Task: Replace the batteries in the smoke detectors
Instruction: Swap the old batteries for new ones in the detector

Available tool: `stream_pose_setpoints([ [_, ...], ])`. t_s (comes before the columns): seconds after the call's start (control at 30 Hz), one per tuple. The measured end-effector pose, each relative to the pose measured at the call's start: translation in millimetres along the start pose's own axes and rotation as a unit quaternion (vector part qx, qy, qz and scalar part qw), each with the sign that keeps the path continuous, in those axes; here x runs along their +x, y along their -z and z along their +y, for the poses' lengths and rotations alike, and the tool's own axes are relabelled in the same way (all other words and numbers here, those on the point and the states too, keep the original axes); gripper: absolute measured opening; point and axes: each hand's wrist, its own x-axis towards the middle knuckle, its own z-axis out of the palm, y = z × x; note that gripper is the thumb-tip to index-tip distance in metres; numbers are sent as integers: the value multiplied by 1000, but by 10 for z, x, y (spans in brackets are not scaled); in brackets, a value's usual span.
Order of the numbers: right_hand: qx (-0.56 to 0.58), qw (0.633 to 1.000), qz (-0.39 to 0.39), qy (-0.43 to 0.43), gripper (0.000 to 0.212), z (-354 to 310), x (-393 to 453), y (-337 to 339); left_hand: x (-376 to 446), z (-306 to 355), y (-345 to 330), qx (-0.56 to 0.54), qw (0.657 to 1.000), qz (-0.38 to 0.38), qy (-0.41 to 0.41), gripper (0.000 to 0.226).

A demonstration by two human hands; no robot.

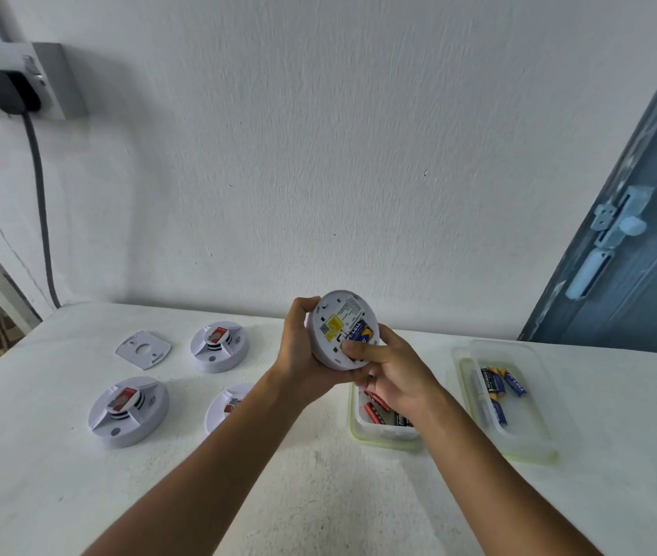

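White textured wall at twelve o'clock, blue-grey door at three, socket with black plug at ten, white table below.

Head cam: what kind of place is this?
Likely a room in a home, not a lab: a white-covered table against a rough plastered wall, a wall socket with a plug in it, and a blue door with a sliding bolt.

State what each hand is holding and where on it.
The left hand grips the smoke detector by its left rim, back facing the camera. The right hand supports its lower right edge, thumb pressing the blue battery into the compartment.
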Motion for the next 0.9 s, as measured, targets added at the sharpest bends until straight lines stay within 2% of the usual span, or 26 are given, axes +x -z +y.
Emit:
stream_pose_setpoints([
  [0.13,-40,999,-12,-2,64,25,-17,21,-34,27,10,47,999,6,17,53],
  [0.27,22,998,-46,21,50,-27,-50,67,-61,67,6,96,994,-3,50,56],
  [0.37,-7,999,-28,37,42,-96,-88,79,-67,96,11,102,992,-7,68,58],
  [0.9,-19,998,-43,33,39,-103,-122,105,-130,94,-1,105,991,10,85,53],
])
